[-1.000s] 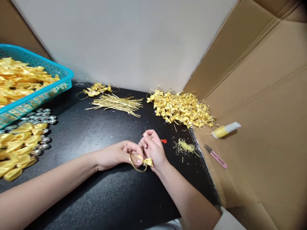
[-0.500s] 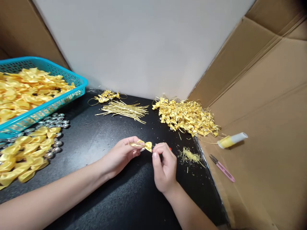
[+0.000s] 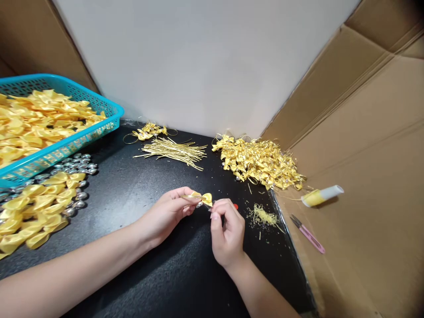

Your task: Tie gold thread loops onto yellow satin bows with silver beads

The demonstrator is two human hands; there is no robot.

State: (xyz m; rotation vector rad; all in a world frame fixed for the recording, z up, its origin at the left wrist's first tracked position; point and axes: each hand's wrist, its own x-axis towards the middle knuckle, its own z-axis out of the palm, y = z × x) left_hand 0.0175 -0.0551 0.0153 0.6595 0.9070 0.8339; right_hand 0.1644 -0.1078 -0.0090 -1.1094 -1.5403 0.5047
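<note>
My left hand (image 3: 170,206) is closed, pinching a small yellow satin bow (image 3: 207,199) between thumb and fingers. A gold tie strip (image 3: 190,196) runs along the bow's middle, and a silver bead (image 3: 199,204) shows just under it. Close on the right, my right hand (image 3: 228,227) is closed with its fingertips at the bow's edge. A small dark tip pokes out from those fingers; the rest of what they hold is hidden. A bit of red (image 3: 236,206) shows behind the right knuckles; I cannot tell what it belongs to.
At left, a turquoise basket (image 3: 114,115) holds yellow bows, with loose bows (image 3: 39,201) and silver beads (image 3: 80,195) before it. Gold strips (image 3: 175,152) and a finished-bow pile (image 3: 261,163) lie behind. Rightward are thread scraps (image 3: 263,215), pink snips (image 3: 309,236) and a thread tube (image 3: 323,195).
The bow has turned slightly in my left fingers, and the gold strip lies more level. The dark tip at my right fingers shows more clearly. The whole view has shifted a little.
</note>
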